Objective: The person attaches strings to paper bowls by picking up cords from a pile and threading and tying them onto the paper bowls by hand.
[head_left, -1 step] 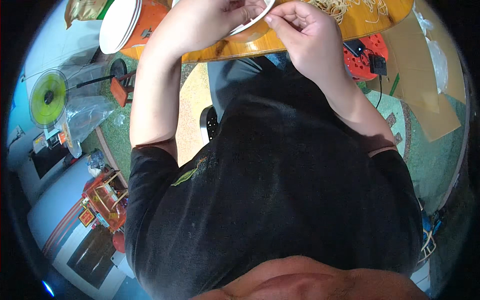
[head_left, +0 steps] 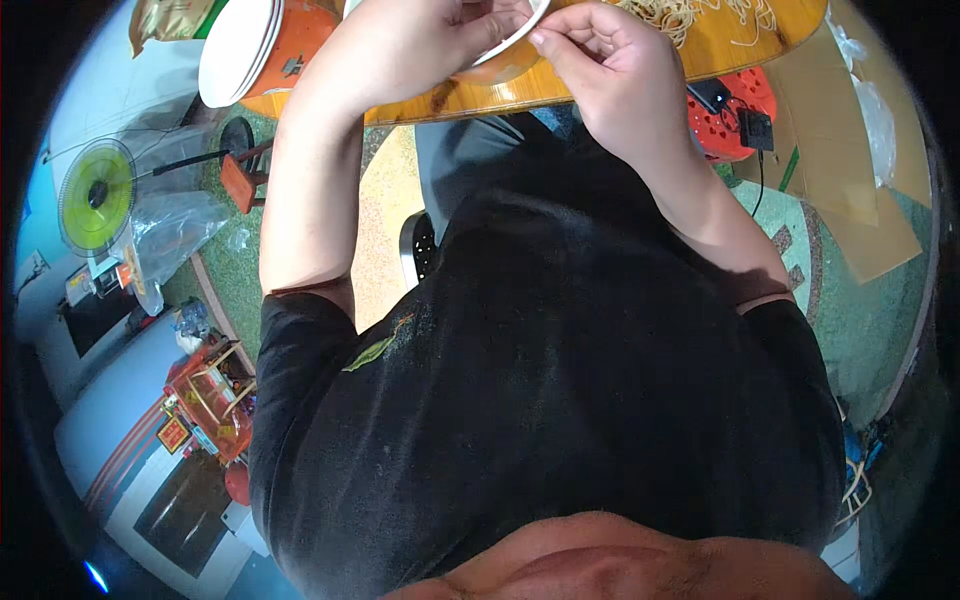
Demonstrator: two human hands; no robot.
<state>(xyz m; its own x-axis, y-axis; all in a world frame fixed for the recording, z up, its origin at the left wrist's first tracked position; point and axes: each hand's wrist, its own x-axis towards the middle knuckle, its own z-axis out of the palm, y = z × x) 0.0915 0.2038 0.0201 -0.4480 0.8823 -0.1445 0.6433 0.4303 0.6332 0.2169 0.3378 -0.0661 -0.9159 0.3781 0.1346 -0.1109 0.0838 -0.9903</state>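
Head view: white-rimmed vessel (head_left: pixel 520 37), smooth, curved, between the hands above the counter (head_left: pixel 505 92). Left hand (head_left: pixel 430 42): fingers partly curled inside the rim; firmness of hold, cannot tell. Right hand (head_left: pixel 625 75): grip pinched together at the rim; anything held, cannot tell. Progress, judged: handling underway, unfinished; pale, thin, tangled strands (head_left: pixel 675 18) lie loose on glossy wood. Stacked orange tubs (head_left: pixel 302 40) leftward.

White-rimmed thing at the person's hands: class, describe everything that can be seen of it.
The white-rimmed thing shows only in part, cut off by the picture's top edge and covered by the left hand. Its visible rim is smooth, narrow and curved, slanting up to the right. The left fingers lie just inside that curve; the right hand has its fingertips at the outer edge. The material, full shape and contents cannot be told.
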